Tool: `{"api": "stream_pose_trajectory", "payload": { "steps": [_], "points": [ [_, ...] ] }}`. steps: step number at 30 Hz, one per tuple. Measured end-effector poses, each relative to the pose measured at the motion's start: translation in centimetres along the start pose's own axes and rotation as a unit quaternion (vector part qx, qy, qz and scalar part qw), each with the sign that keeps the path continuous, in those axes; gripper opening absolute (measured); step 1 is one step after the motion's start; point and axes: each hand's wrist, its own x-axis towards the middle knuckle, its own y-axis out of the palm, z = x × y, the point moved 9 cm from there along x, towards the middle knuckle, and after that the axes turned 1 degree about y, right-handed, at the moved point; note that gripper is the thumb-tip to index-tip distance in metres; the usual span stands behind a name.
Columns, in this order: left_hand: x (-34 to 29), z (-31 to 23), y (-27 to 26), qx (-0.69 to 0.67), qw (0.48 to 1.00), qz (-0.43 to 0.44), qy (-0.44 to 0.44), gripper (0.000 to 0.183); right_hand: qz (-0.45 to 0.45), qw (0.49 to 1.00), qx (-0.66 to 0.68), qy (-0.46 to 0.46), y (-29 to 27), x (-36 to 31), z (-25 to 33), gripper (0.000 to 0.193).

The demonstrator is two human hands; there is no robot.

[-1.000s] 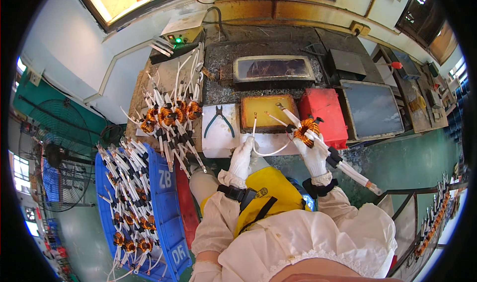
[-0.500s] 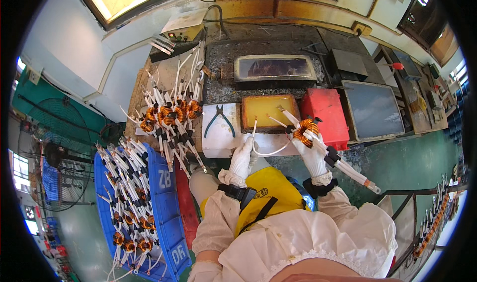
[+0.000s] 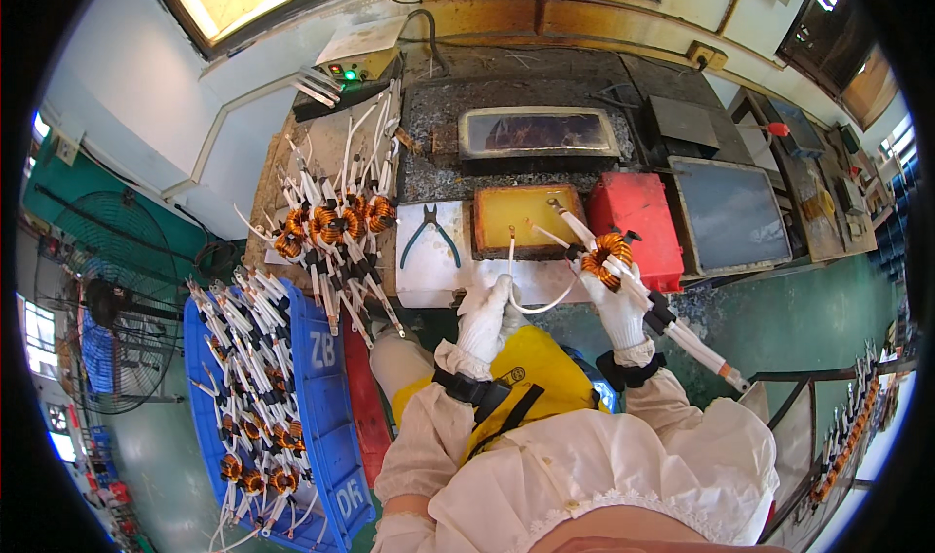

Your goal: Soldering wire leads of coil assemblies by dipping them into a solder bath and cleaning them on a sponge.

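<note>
My right hand [image 3: 616, 307], in a white glove, grips an orange copper-wound ring coil [image 3: 606, 253] with long white sleeved leads. One lead tip points into the shallow yellow tray [image 3: 526, 218]. My left hand [image 3: 484, 317], also gloved, pinches a white lead [image 3: 512, 271] that curves up from the coil toward the tray's near edge. Both hands hover over the white sheet [image 3: 429, 276] at the bench front.
Blue-handled pliers [image 3: 430, 236] lie on the white sheet. A pile of similar coils [image 3: 329, 227] sits at the left of the bench, more fill a blue crate [image 3: 255, 387] lower left. A red box [image 3: 637, 212], a dark solder pot [image 3: 538, 131] and grey trays [image 3: 732, 212] stand behind.
The coil in my right hand has shifted slightly toward the yellow tray; the lead in my left hand stands a little more upright. Little else moved.
</note>
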Motion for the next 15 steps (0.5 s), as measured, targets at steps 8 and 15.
{"api": "stream_pose_trajectory", "payload": {
  "steps": [8, 15],
  "points": [
    [-2.6, 0.9, 5.8, -0.044, 0.984, 0.170, -0.042, 0.033, -0.034, 0.996, -0.083, -0.013, -0.9, -0.6, -2.0, 0.043],
    [-1.2, -3.0, 3.7, -0.070, 0.992, 0.096, 0.042, 0.032, 0.016, 0.931, 0.345, 0.119, -0.6, 2.9, -2.4, 0.021]
  ]
}}
